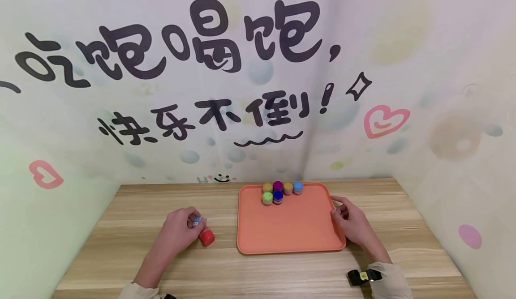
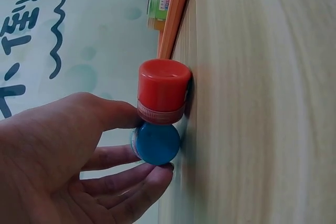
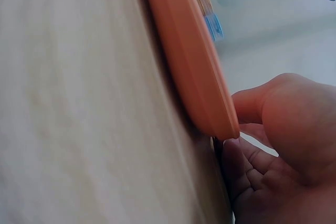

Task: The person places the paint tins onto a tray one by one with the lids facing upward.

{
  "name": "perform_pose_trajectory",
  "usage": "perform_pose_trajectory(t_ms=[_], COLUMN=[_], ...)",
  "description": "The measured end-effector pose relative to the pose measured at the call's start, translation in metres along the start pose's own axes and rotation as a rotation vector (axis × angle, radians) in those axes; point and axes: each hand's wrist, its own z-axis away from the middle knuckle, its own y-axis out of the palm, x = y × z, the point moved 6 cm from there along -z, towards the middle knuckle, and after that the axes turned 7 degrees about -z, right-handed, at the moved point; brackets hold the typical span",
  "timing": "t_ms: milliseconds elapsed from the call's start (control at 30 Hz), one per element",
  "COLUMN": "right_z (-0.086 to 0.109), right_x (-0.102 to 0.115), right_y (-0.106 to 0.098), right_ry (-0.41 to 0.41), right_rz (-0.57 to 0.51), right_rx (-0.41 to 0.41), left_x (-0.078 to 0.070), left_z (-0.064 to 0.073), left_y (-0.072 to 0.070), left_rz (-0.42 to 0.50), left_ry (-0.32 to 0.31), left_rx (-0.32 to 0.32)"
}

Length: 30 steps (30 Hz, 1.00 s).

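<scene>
My left hand (image 1: 180, 229) pinches a small blue-topped jar (image 2: 157, 144) between thumb and fingers, left of the tray. A red jar (image 2: 164, 90) stands right beside it, nearer me in the head view. My right hand (image 1: 354, 223) grips the right edge of the orange tray (image 1: 290, 232), its thumb (image 3: 249, 104) on the rim and other fingers curled outside and below. Toward the tray's back edge sit several small jars, among them a purple one (image 1: 277, 186), a light blue one (image 1: 298, 188), a green one (image 1: 268, 198) and a dark blue one (image 1: 278, 197).
The tray lies flat on a wood-grain table (image 1: 121, 245), close to the back wall (image 1: 181, 164), which bears large printed characters. A light side wall stands at each end of the table. A black band (image 1: 364, 276) is on the right wrist.
</scene>
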Motion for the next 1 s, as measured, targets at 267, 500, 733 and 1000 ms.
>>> perform_pose_trajectory(t_ms=[267,500,733,1000], right_z=[0.000,-0.001,-0.001,-0.001], right_x=[-0.001,-0.003,-0.004,-0.005], right_y=[0.000,0.001,0.001,0.001], right_ry=[0.002,-0.007,-0.012,-0.011], right_rz=[0.004,0.010,0.013,0.013], right_rx=[0.002,-0.004,-0.003,-0.004], left_x=[-0.005,-0.011,-0.016,-0.031], left_z=[0.002,0.003,0.003,0.002], left_y=[-0.002,-0.006,-0.010,-0.009], left_rz=[0.014,0.031,0.071,0.118], left_ry=[0.045,0.085,0.103,0.133], left_rx=[-0.062,-0.142,-0.198,-0.219])
